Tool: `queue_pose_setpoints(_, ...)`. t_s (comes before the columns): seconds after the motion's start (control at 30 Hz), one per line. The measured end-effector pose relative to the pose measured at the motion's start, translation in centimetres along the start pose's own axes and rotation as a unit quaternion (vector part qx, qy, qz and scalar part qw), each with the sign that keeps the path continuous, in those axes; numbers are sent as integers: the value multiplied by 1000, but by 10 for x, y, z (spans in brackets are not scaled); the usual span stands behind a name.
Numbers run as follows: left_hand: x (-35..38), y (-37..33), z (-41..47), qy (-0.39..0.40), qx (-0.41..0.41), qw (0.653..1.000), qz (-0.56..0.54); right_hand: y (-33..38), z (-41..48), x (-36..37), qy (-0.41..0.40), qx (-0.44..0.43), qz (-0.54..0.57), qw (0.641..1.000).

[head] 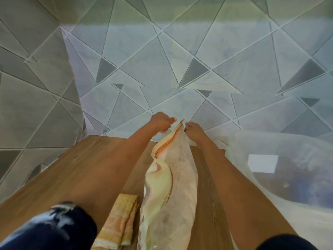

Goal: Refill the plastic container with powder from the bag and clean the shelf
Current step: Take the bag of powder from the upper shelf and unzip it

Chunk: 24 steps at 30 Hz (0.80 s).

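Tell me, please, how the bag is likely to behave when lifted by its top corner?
Probably floppy: the bag drapes in folds and wrinkles below the right hand pinching its top corner. It would likely sag and swing rather than keep shape. Its thin, see-through film may be slippery.

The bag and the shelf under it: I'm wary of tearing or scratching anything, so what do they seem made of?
The bag looks like thin, soft plastic film, pale and slightly translucent: it creases and sags, with an orange zip strip at its mouth. The shelf looks like wood or wood-look laminate, brown with visible grain; which, I cannot tell.
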State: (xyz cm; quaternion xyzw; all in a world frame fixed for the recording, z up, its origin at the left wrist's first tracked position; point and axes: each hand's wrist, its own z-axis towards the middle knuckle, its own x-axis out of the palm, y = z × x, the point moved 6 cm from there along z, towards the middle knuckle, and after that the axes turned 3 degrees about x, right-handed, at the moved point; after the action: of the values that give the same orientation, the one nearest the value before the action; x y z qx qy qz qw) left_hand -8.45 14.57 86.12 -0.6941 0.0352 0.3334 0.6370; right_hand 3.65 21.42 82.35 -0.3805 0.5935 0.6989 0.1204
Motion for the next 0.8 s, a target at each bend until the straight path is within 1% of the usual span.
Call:
queue_pose_setpoints(0.1, 15, -2, 23, 17, -15, 999, -24, -3, 11, 8, 37, 28, 111, 993)
queue_pose_setpoints(0.17, 24, -3, 35, 30, -21, 999, -23, -1, 18, 10, 52, 24, 156, 986)
queue_pose_setpoints(0.2, 26, -4, 39, 32, -21, 999, -13, 1, 20, 9, 49, 15, 166, 985)
queue_pose_setpoints(0.27, 26, -5, 45, 31, -22, 999, 5, 2, 25, 6, 17, 4, 186, 982)
queue_pose_setpoints(0.3, 26, -3, 48, 34, -25, 999, -3, 1, 29, 3, -3, 0, 191, 982)
queue_pose_setpoints(0.37, 25, 2, 51, 47, -37, 997, -49, -1, 34, 2, -11, -3, 193, 981)
queue_pose_setpoints(0.5, 25, 10, 48, 54, -55, 988, -131, 4, 39, 3, 8, 1, 151, 989)
queue_pose_setpoints(0.6, 26, 13, 48, 57, -47, 987, -141, 6, 40, 0, 13, 0, 138, 990)
queue_pose_setpoints(0.73, 24, 13, 46, 52, -50, 988, -138, 7, 40, -15, -57, -6, 65, 996)
queue_pose_setpoints(0.8, 26, 11, 47, 43, -49, 988, -141, 14, 37, -20, -94, -17, -29, 995)
